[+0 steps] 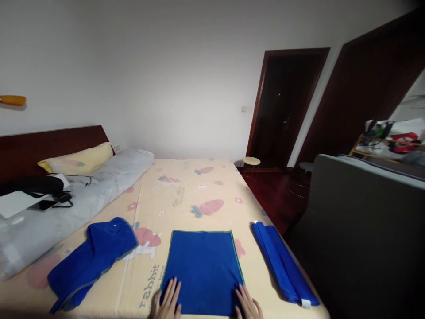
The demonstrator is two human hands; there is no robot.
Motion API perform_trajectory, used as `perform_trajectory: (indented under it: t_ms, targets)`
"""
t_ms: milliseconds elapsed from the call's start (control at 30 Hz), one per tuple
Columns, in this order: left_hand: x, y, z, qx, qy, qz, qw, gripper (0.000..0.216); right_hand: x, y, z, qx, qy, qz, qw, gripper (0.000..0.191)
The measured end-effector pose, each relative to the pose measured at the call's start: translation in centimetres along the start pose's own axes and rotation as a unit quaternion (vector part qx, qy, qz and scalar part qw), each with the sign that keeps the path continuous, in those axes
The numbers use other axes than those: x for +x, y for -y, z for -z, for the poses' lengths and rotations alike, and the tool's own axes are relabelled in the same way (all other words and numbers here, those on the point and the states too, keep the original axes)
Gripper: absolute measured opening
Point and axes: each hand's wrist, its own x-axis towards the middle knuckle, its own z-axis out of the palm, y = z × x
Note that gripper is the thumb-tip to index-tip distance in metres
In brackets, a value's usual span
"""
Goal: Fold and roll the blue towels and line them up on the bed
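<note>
A bed (199, 186) with a carrot-print sheet is carrying three blue cloths, and the flat blue towel (202, 270) is lying spread near its foot edge, its longer sides running away from the person toward the headboard. To its left a crumpled blue cloth (93, 259) is slanting up toward the right, while a rolled blue towel (282, 263) is lying on the right, angled toward the bed's corner. The left hand (169, 301) and right hand (247, 303) are resting well apart, fingers flat and spread on the flat towel's two near corners, gripping nothing.

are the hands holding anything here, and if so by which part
Nothing is gripped. Both hands lie flat, fingers spread, on the near corners of the flat blue cloth: left hand on the near-left corner, right hand on the near-right.
</note>
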Motion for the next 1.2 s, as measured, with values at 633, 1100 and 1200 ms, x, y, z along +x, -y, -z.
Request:
perform_trajectory:
  t_ms: [633, 1100, 1200]
  targets:
    - [2.5, 4.2, 1.9, 0.033, 0.027, 0.086, 0.995, 0.051, 3.1, -2.8, 0.2, -0.010, 0.007, -0.110, 0.994, 0.053]
    - [10.9, -5.3, -1.1, -0.072, 0.056, -0.026, 0.995, 0.055, 10.9, 5.8, -4.3, 0.040, 0.014, 0.091, 0.995, 0.051]
    - [9.8, -0.5, 0.2, -0.043, 0.052, 0.045, 0.997, 0.049, 8.8, 0.2, -3.2, -0.009, -0.017, -0.026, 0.999, 0.049]
